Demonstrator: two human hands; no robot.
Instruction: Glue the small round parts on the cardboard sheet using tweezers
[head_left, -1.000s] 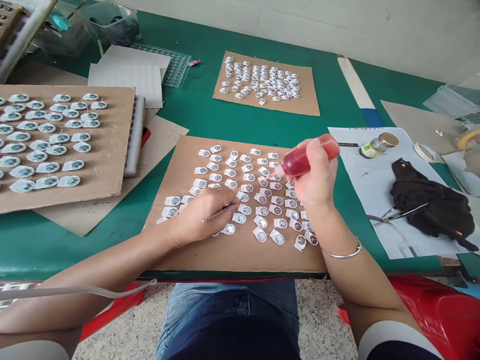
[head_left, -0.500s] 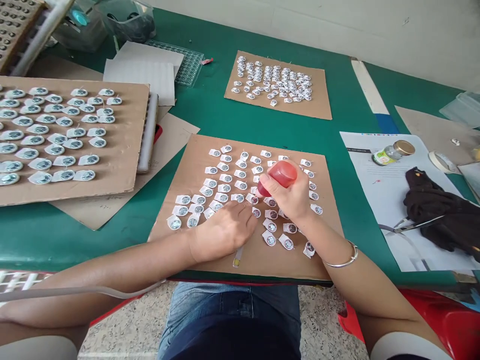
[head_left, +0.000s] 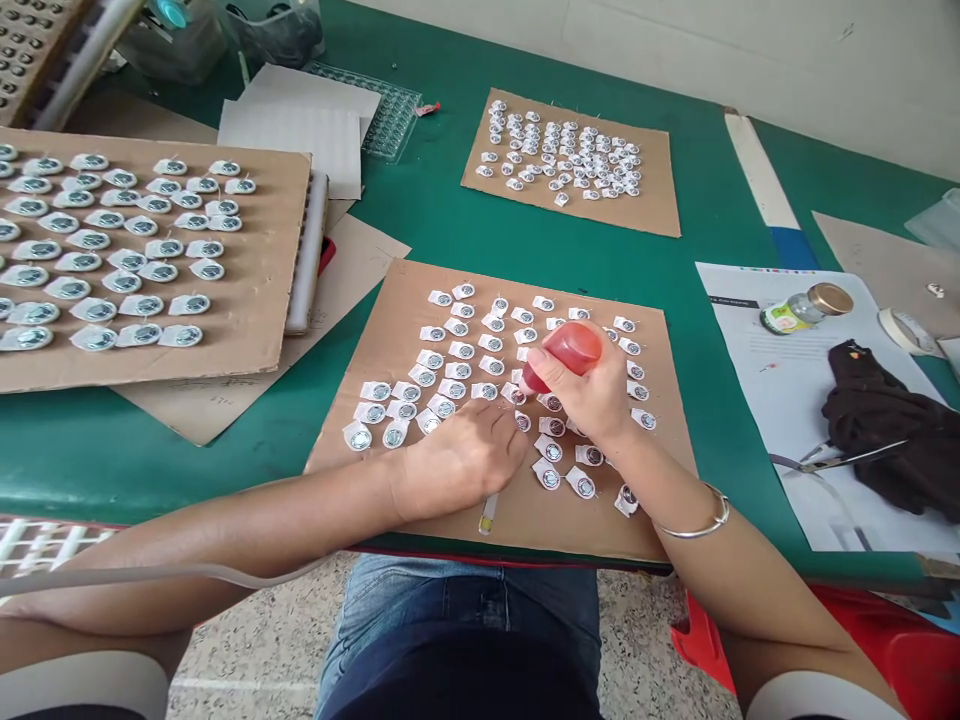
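Observation:
A brown cardboard sheet lies in front of me on the green table, covered with several small white tabs holding round metal parts. My right hand grips a small red squeeze bottle, tipped with its nozzle down at a part near the sheet's middle. My left hand rests on the sheet beside that spot, fingers curled around a thin stick whose end pokes out below the hand. The fingertips of both hands almost meet.
A large cardboard sheet with bigger metal parts sits at the left, another sheet of small parts at the back. To the right lie a paper, a small jar, a dark cloth, scissors and a tape roll.
My right hand has swung the red bottle from raised and sideways down to nozzle-down over the parts. My left hand slid right to meet it. The view has shifted slightly.

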